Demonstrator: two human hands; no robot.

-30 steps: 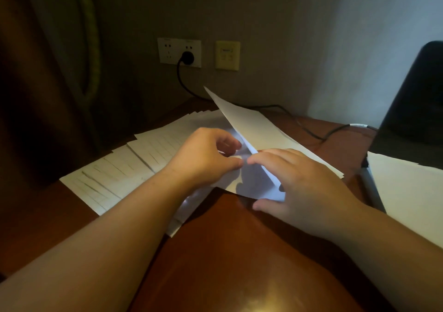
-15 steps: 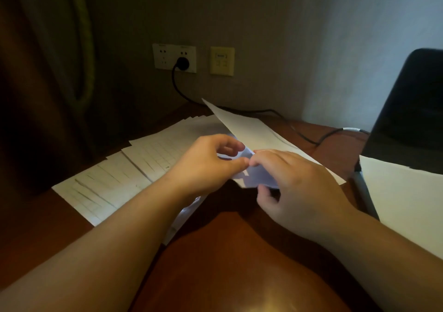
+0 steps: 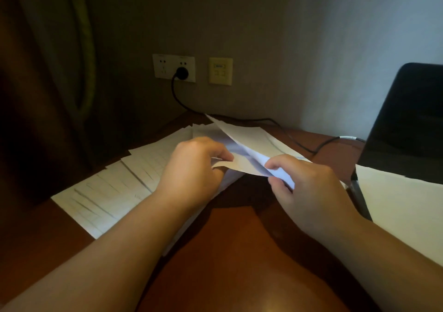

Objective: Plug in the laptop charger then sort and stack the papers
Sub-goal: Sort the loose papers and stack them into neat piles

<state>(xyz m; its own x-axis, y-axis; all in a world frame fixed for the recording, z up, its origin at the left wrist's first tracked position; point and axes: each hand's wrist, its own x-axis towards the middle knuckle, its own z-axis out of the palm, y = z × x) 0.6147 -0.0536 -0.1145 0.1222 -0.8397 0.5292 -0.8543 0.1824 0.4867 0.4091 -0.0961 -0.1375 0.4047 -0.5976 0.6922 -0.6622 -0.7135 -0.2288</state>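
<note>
both hands, left hand (image 3: 191,167) and right hand (image 3: 309,189), pinch lifted sheets (image 3: 249,141).

body: two bare forearms reaching in from the lower edge | sleeves: none in view on either arm | left hand (image 3: 194,167): no glove, ring or watch seen | right hand (image 3: 309,191): no glove, ring or watch seen | nails: short, plain
</note>
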